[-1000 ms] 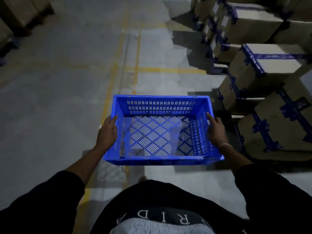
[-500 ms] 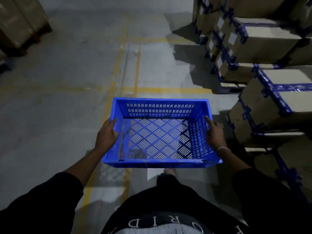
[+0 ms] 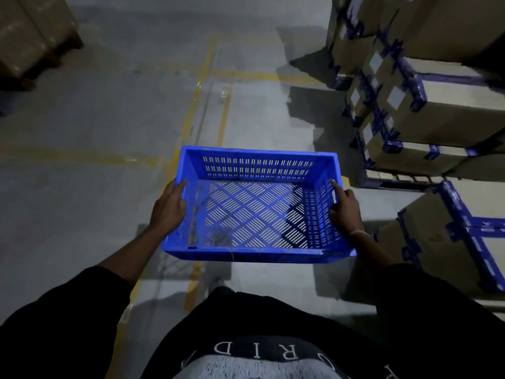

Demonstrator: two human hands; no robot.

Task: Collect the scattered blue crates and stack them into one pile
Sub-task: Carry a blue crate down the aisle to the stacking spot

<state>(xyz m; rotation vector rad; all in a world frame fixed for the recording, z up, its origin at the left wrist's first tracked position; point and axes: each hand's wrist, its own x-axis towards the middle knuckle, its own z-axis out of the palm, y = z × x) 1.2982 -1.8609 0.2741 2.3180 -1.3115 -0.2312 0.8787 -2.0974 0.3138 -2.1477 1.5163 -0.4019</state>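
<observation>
Boxes slid nearer since earlier; blue crate carried between left hand and right hand, each grasping a side wall, fingers underneath hidden.

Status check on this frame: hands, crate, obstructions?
Left hand and right hand grip blue crate by its sides. Crate empty, carried. Taped cartons flank right; no pile visible.

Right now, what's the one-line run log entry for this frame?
phase: carrying | crate: blue, empty, held level over floor | left hand: grips left wall | right hand: grips right wall | pile: not in view
</observation>
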